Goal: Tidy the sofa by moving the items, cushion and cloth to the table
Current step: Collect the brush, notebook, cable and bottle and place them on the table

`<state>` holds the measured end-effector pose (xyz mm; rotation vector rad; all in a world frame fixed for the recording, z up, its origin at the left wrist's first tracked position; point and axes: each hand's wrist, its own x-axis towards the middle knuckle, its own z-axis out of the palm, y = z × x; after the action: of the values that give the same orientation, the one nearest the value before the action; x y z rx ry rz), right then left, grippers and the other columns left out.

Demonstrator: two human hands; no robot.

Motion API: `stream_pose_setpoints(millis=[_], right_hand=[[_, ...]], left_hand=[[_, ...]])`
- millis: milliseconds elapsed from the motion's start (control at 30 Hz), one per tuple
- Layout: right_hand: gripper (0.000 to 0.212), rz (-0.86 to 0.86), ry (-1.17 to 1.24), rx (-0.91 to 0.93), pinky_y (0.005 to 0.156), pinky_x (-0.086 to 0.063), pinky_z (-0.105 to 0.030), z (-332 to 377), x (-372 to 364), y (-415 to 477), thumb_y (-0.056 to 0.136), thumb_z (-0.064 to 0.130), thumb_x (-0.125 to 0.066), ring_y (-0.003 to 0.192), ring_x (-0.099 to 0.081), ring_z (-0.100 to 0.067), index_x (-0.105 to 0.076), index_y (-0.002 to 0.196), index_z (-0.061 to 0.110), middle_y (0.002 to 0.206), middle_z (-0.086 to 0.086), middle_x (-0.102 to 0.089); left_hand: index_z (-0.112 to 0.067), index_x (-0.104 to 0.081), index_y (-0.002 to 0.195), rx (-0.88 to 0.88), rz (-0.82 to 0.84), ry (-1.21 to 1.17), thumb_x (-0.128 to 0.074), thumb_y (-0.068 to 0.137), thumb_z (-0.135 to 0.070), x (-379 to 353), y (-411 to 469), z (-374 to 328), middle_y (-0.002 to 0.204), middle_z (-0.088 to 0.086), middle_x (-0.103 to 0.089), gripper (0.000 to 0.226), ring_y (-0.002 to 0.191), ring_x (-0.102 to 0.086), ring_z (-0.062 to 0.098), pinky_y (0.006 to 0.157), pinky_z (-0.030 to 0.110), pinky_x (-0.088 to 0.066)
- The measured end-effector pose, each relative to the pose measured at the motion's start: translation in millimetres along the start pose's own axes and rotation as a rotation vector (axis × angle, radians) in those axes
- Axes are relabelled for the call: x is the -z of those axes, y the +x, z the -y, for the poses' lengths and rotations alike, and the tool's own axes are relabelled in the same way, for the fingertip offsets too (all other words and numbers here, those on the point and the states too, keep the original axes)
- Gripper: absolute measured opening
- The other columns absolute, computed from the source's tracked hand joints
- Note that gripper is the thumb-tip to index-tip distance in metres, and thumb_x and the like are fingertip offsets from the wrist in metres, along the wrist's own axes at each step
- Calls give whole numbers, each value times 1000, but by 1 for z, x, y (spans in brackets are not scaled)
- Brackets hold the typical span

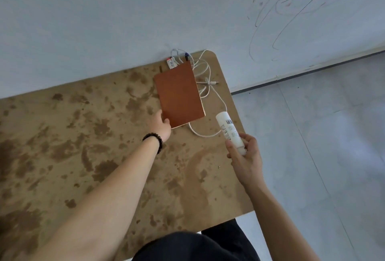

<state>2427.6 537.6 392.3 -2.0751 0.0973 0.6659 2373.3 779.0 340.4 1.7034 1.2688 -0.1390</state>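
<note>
A brown notebook lies on the stained wooden table near its far right corner. My left hand holds the notebook's near left corner, thumb on its edge. My right hand grips the lower end of a white tube, which points away from me over the table's right edge. A white cable lies tangled beside and under the notebook. Two markers, one red-capped and one blue-capped, lie at the wall behind the notebook. The sofa, cushion and cloth are out of view.
The table stands against a pale wall with scribbles at the upper right. Grey tiled floor lies to the right of the table. My dark trousers show at the bottom edge.
</note>
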Motion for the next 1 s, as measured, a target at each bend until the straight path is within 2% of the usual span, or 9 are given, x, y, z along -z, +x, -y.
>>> stream_pose_setpoints(millis=[100, 233, 333, 467, 533, 667, 800, 900, 1000], right_hand=[[40, 45, -19, 22, 70, -56, -30, 12, 9, 22, 91, 41, -68, 86, -70, -15, -50, 125, 32, 107, 10, -67], [37, 67, -47, 94, 74, -58, -34, 40, 10, 54, 90, 40, -69, 88, -70, -19, -54, 123, 32, 107, 11, -67], [45, 70, -100, 169, 80, -57, -37, 65, 2, 83, 80, 51, -68, 94, -69, -18, -57, 121, 36, 116, 5, -65], [42, 84, -141, 255, 82, -55, -33, 113, -15, 123, 81, 42, -71, 95, -66, -17, -56, 120, 39, 117, 4, -64], [45, 7, -162, 297, 82, -51, -23, 138, -22, 140, 81, 39, -74, 95, -63, -14, -57, 123, 32, 109, 8, -62], [49, -126, -142, 368, 65, -40, -5, 169, -31, 175, 79, 34, -78, 84, -60, -6, -56, 121, 23, 101, 11, -60], [43, -91, -242, 397, 64, -42, -13, 181, -53, 213, 82, 28, -74, 93, -65, -17, -56, 120, 20, 107, 5, -62], [43, 6, -421, 413, 80, -44, -26, 178, -71, 238, 86, 24, -66, 107, -61, -25, -54, 127, 17, 118, -3, -64], [42, 41, -521, 459, 82, -47, -34, 174, -82, 250, 90, 22, -61, 107, -60, -32, -50, 129, 11, 120, -10, -65]], left_hand=[[-21, -20, 155, 45, 30, 257, -39, 103, -27, 0, -3, 19, 160, 12, -9, 56, 145, -20, 31, 115, 40, -23], [-32, -5, 156, -72, 72, 543, -34, 101, -44, 6, -6, 57, 163, 8, 7, 63, 150, 1, 31, 118, 52, -17], [-40, 1, 154, -134, 100, 769, -28, 99, -55, 6, -6, 77, 161, 0, 25, 63, 148, 20, 23, 119, 58, -7], [-40, 5, 153, -136, 113, 849, -25, 99, -56, 6, -4, 77, 160, 2, 27, 63, 148, 22, 25, 118, 58, -2], [-40, 5, 153, -139, 109, 855, -24, 99, -57, 7, -3, 76, 160, 2, 26, 63, 148, 21, 25, 118, 59, -3], [-41, 4, 153, -148, 88, 853, -25, 99, -56, 6, -3, 78, 161, 2, 25, 63, 148, 20, 25, 118, 58, -3], [-41, 4, 153, -146, 82, 850, -26, 99, -56, 5, -2, 78, 160, 2, 26, 63, 149, 20, 25, 118, 59, -4], [-42, 6, 152, -139, 91, 852, -25, 99, -56, 5, -2, 78, 160, 1, 28, 63, 148, 20, 24, 118, 59, -4], [-42, 6, 152, -143, 87, 851, -25, 99, -56, 5, -1, 79, 159, 1, 28, 63, 149, 20, 24, 119, 59, -3]])
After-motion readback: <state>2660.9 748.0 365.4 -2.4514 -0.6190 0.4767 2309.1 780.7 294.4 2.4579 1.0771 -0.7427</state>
